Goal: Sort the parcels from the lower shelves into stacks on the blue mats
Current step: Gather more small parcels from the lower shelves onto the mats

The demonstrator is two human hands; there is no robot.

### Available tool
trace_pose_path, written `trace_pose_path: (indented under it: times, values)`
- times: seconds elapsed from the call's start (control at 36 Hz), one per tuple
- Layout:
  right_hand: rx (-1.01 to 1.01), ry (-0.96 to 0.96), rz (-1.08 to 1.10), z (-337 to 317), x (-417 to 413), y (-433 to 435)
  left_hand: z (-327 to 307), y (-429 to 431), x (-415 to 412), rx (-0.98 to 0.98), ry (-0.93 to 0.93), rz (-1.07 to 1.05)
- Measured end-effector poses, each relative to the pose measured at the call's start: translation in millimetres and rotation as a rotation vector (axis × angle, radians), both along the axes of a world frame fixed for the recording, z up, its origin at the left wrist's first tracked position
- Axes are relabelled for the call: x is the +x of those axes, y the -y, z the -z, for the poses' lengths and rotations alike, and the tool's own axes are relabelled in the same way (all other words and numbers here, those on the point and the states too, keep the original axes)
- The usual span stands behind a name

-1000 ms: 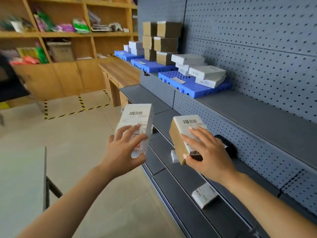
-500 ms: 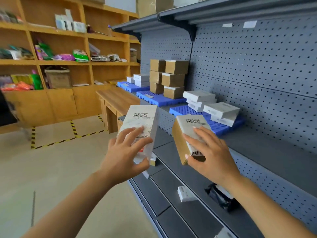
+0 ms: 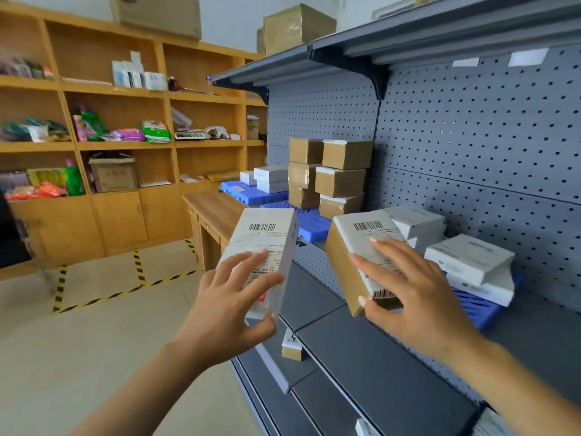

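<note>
- Left hand (image 3: 226, 306) is gripping a white parcel (image 3: 264, 243), with the fingers spreading over its labelled face and the thumb curling under its lower end. The parcel is standing upright in the air, just in front of the grey shelf (image 3: 393, 366).
- Right hand (image 3: 418, 297) is gripping a brown parcel (image 3: 341, 269) that bears a white label. The fingers are lying across the label and the thumb is hooking under the lower corner. This parcel is hanging tilted above the shelf, just left of the nearest blue mat (image 3: 474, 309).
- Both parcels are showing their barcodes at the upper end and are being held apart from each other.
- A perforated back panel (image 3: 471, 136) is rising behind the shelf, and an upper shelf (image 3: 408, 36) is overhanging it with a cardboard carton (image 3: 298, 23) sitting on top.
- The nearest mat is carrying a stack of white parcels (image 3: 468, 262), partly hidden by the brown parcel.
- A middle blue mat (image 3: 314, 225) is carrying brown boxes (image 3: 339, 180) in two columns, three high.
- A far blue mat (image 3: 239, 190) is carrying white boxes (image 3: 270, 179).
- A small parcel (image 3: 290, 346) is lying on a lower shelf, beneath the left hand's load.
- A wooden desk (image 3: 217, 209) is standing at the shelving's far end, and a wooden wall unit (image 3: 125, 146) holding packets and cartons is filling the wall behind it.
- Yellow-and-black floor tape (image 3: 138, 269) is marking the floor.
</note>
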State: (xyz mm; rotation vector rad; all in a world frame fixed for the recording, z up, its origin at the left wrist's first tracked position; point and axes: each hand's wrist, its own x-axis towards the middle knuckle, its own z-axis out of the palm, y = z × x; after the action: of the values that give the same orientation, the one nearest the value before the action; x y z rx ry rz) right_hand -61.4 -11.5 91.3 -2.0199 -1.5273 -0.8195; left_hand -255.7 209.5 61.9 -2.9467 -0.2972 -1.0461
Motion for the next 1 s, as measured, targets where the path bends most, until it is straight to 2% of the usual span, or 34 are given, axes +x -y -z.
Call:
trace_pose_path:
  times: [0.25, 0.58, 1.0]
  values:
    - [-0.014, -0.032, -0.041, -9, 58, -81, -6, -83, 59, -0.002, 0.017, -0.028]
    - [-0.004, -0.061, -0.06, -2, 98, -208, 1, -204, 94, -0.023, 0.005, -0.054]
    - [0.029, -0.06, 0.061, -8, 103, -416, -1, -427, 108, -0.024, -0.032, 0.041]
